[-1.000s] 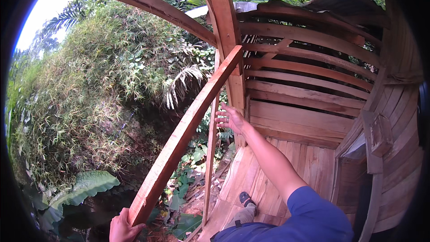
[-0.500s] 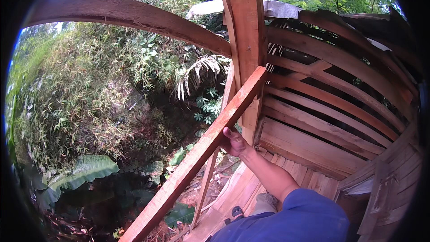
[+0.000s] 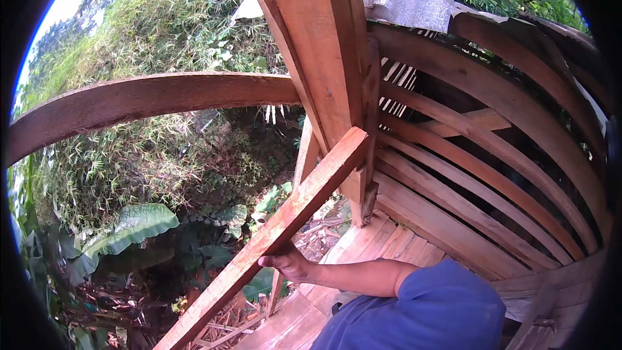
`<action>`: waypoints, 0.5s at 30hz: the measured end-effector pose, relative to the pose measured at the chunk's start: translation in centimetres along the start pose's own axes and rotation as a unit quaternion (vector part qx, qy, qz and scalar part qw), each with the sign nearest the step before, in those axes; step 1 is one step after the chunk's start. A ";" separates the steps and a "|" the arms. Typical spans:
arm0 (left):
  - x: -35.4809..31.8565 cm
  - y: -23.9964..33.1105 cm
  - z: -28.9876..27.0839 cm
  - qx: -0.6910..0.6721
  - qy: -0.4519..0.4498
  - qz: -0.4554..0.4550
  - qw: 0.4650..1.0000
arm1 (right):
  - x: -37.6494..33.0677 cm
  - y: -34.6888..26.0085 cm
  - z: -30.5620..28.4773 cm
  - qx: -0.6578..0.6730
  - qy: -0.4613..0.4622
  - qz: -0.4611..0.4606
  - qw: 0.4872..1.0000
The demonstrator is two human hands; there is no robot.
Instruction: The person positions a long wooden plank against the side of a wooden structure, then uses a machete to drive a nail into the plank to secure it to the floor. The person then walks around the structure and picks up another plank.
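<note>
**Hand Braces Slanted Plank Against Post**

The right hand [image 3: 288, 262] closed its grip on the underside of a slanted wooden plank [image 3: 285, 227], which ran from 7 o'clock up to the upright post [image 3: 324, 58] at 12 o'clock. A curved rail [image 3: 142, 100] stretched toward 9 o'clock; slatted wall boards [image 3: 466, 181] filled 3 o'clock. The left hand was out of view.

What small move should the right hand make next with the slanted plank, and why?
Probably push the plank a little higher. The right hand grips it from below, and its top end already leans against the upright post, seemingly not yet seated.
</note>
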State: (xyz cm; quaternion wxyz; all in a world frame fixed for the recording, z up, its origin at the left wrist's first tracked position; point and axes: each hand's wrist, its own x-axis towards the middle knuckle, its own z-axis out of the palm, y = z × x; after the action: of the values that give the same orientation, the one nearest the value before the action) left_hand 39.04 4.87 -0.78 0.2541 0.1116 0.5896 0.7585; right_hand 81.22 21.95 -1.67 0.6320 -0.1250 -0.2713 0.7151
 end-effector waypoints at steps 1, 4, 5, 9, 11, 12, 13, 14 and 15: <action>-2.4 -1.8 2.0 -0.076 -0.042 -0.034 0.996 | 0.0 -0.3 0.1 0.002 0.006 -0.002 1.000; -8.3 -4.3 9.4 -0.193 -0.168 -0.017 0.967 | -0.1 -0.6 0.4 0.001 0.009 0.011 1.000; -10.4 -4.1 12.8 -0.211 -0.191 0.021 0.958 | 0.1 -0.6 0.3 -0.001 0.001 0.028 1.000; -9.0 -4.5 16.1 -0.299 -0.142 0.095 0.939 | 0.4 -1.2 0.0 -0.029 -0.007 0.022 0.999; -8.6 -4.7 16.1 -0.318 -0.044 0.103 0.941 | 0.2 -1.9 -0.1 -0.069 -0.017 0.028 0.997; -8.6 -4.4 16.4 -0.322 0.003 0.107 0.941 | 0.3 -2.1 -0.3 -0.083 -0.023 0.048 0.995; -8.2 -4.4 16.1 -0.323 0.012 0.103 0.941 | 0.4 -2.3 -0.5 -0.097 -0.029 0.068 0.993; -7.0 -4.7 15.6 -0.324 0.017 0.099 0.941 | 0.5 -2.5 -0.8 -0.135 -0.045 0.050 0.988; -6.2 -5.2 15.5 -0.327 0.022 0.090 0.941 | 0.6 -3.2 -1.3 -0.192 -0.087 0.074 0.975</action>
State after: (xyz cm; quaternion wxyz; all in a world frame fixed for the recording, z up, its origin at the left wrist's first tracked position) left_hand 52.92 15.55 -0.53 0.1944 0.0576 0.3023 0.9314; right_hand 84.47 23.03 -0.95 0.5157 -0.2009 -0.4479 0.7022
